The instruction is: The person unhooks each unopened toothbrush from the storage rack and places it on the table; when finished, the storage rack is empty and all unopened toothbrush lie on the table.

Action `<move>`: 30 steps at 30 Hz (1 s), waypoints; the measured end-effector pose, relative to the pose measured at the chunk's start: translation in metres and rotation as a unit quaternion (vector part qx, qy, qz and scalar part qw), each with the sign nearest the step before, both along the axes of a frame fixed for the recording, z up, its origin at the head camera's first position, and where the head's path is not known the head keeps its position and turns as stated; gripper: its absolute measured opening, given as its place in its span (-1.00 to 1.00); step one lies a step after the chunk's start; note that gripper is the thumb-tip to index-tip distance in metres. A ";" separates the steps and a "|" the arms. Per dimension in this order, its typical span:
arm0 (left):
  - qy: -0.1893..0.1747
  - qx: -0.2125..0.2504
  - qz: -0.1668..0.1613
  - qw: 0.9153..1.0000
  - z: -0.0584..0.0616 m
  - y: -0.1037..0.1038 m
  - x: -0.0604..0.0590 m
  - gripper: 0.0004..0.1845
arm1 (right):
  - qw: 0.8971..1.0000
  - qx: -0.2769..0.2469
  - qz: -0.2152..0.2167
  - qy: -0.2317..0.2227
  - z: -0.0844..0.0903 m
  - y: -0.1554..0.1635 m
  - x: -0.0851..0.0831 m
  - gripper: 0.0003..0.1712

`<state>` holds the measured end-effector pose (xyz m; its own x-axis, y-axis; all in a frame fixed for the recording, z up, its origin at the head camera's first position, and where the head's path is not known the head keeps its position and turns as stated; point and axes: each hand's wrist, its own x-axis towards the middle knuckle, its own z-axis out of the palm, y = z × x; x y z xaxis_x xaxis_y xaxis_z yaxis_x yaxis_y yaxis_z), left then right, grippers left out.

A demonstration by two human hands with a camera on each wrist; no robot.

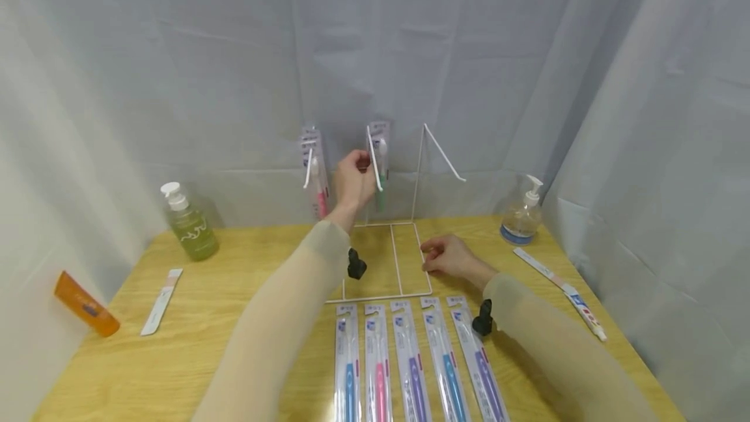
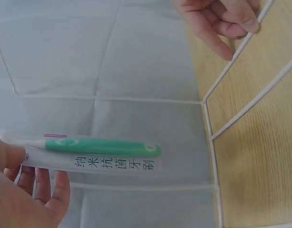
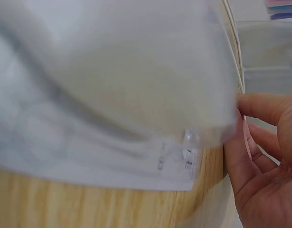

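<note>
Head view: left hand [image 1: 353, 182] grips green toothbrush pack [image 1: 380, 168]; right hand [image 1: 450, 257], fingers loose, touches wire rack [image 1: 388, 264].

Both arms run up from 6 o'clock in pale, close-fitting sleeves, each with a small black device at the wrist. The left arm stretches straight toward 12 o'clock, its hand [image 1: 353, 181] raised well above the table, fingers curled and pinching, thumb side turned to 3 o'clock. The right arm comes in from 4 o'clock and lies low. The right hand [image 1: 448, 256] rests palm down, fingers loosely bent, fingertips pointing toward 9 o'clock. The hands are well apart.
</note>
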<state>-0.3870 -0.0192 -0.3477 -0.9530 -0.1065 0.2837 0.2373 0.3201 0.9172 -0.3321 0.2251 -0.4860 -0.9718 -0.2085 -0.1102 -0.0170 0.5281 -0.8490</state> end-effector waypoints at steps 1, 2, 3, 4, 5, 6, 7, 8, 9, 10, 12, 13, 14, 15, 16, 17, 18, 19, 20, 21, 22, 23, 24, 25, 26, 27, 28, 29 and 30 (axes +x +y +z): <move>0.003 -0.003 -0.013 1.000 0.000 0.001 0.002 -0.73 | 1.000 -0.001 -0.001 -0.001 0.000 0.000 -0.001 -0.40; 0.009 -0.003 -0.028 1.000 -0.007 0.001 -0.008 -0.73 | 1.000 -0.002 -0.003 -0.002 -0.001 0.001 -0.002 -0.40; 0.013 -0.007 -0.041 0.999 -0.006 0.002 -0.004 -0.73 | 1.000 -0.002 -0.003 -0.002 -0.001 0.002 -0.002 -0.39; 0.016 -0.011 -0.055 0.998 -0.006 0.003 -0.001 -0.72 | 1.000 -0.002 -0.003 -0.001 -0.001 0.002 -0.002 -0.39; 0.021 -0.020 -0.067 0.997 -0.006 0.003 0.003 -0.71 | 1.000 -0.002 -0.003 0.000 -0.001 0.003 -0.003 -0.39; 0.026 -0.025 -0.081 0.996 -0.007 0.004 0.007 -0.70 | 1.000 -0.004 -0.005 -0.001 -0.002 0.003 -0.003 -0.39; 0.031 -0.032 -0.094 0.995 -0.008 0.004 0.011 -0.69 | 1.000 -0.006 -0.005 -0.002 -0.002 0.004 -0.004 -0.39; 0.034 -0.040 -0.107 0.993 -0.009 0.003 0.016 -0.68 | 1.000 -0.005 -0.005 -0.001 -0.002 0.005 -0.004 -0.39; 0.033 -0.047 -0.118 0.991 -0.002 0.004 0.035 -0.67 | 1.000 -0.003 -0.005 0.001 -0.002 0.005 -0.005 -0.39; 0.030 -0.048 -0.133 0.990 -0.003 0.002 0.040 -0.65 | 1.000 -0.002 -0.006 0.000 -0.002 0.005 -0.006 -0.39; 0.011 -0.041 -0.164 0.986 -0.007 -0.002 0.054 -0.62 | 1.000 0.004 -0.007 0.001 -0.002 0.006 -0.007 -0.40; -0.005 -0.031 -0.181 0.983 -0.009 -0.006 0.061 -0.59 | 1.000 0.008 -0.007 0.003 -0.002 0.006 -0.008 -0.40; -0.024 -0.020 -0.197 0.980 -0.012 -0.010 0.069 -0.55 | 1.000 0.012 -0.007 0.005 -0.002 0.006 -0.009 -0.41; -0.043 -0.008 -0.212 0.976 -0.014 -0.015 0.076 -0.51 | 1.000 0.013 -0.008 0.005 -0.002 0.006 -0.009 -0.41; -0.061 0.001 -0.226 0.972 -0.017 -0.020 0.084 -0.48 | 1.000 0.015 -0.009 0.006 -0.002 0.006 -0.009 -0.42; -0.076 0.009 -0.238 0.968 -0.020 -0.026 0.091 -0.45 | 1.000 0.015 -0.009 0.007 -0.001 0.005 -0.009 -0.42; -0.091 0.016 -0.251 0.964 -0.023 -0.033 0.099 -0.42 | 1.000 0.014 -0.008 0.008 -0.001 0.005 -0.008 -0.42; -0.104 0.022 -0.261 0.959 -0.027 -0.041 0.107 -0.39 | 1.000 0.012 -0.006 0.009 -0.001 0.005 -0.008 -0.42; -0.116 0.023 -0.266 0.957 -0.031 -0.049 0.115 -0.37 | 1.000 0.010 -0.003 0.010 -0.001 0.005 -0.007 -0.43; -0.127 0.023 -0.270 0.954 -0.035 -0.057 0.123 -0.36 | 1.000 0.006 -0.001 0.010 0.000 0.005 -0.006 -0.42; -0.138 0.023 -0.272 0.952 -0.039 -0.066 0.131 -0.35 | 1.000 0.004 0.001 0.010 0.000 0.004 -0.005 -0.42; -0.150 0.022 -0.276 0.949 -0.044 -0.075 0.138 -0.35 | 1.000 0.001 0.003 0.011 0.001 0.004 -0.004 -0.42; -0.162 0.018 -0.278 0.947 -0.048 -0.084 0.145 -0.34 | 1.000 0.000 0.006 0.013 0.001 0.004 -0.003 -0.42; -0.173 0.014 -0.278 0.945 -0.053 -0.092 0.152 -0.35 | 1.000 0.000 0.007 0.017 0.001 0.005 -0.002 -0.41; -0.184 0.010 -0.277 0.943 -0.059 -0.100 0.159 -0.35 | 1.000 -0.001 0.005 0.017 0.002 0.005 -0.002 -0.42; -0.193 0.006 -0.279 0.941 -0.064 -0.108 0.166 -0.35 | 1.000 -0.002 0.002 0.017 0.002 0.005 -0.001 -0.42; -0.203 0.003 -0.281 0.938 -0.070 -0.114 0.172 -0.35 | 1.000 -0.001 0.001 0.020 0.003 0.005 0.000 -0.42; -0.212 0.001 -0.281 0.936 -0.075 -0.121 0.179 -0.34 | 1.000 -0.002 0.002 0.021 0.004 0.006 0.001 -0.42; -0.217 -0.001 -0.281 0.935 -0.080 -0.127 0.185 -0.34 | 1.000 -0.002 0.002 0.022 0.004 0.006 0.002 -0.42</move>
<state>-0.2022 -0.1457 -0.4275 -0.8832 0.4466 -0.1435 -0.0258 0.2591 0.9655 -0.3305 0.2311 -0.4816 -0.9750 -0.2117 -0.0670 -0.0557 0.5252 -0.8491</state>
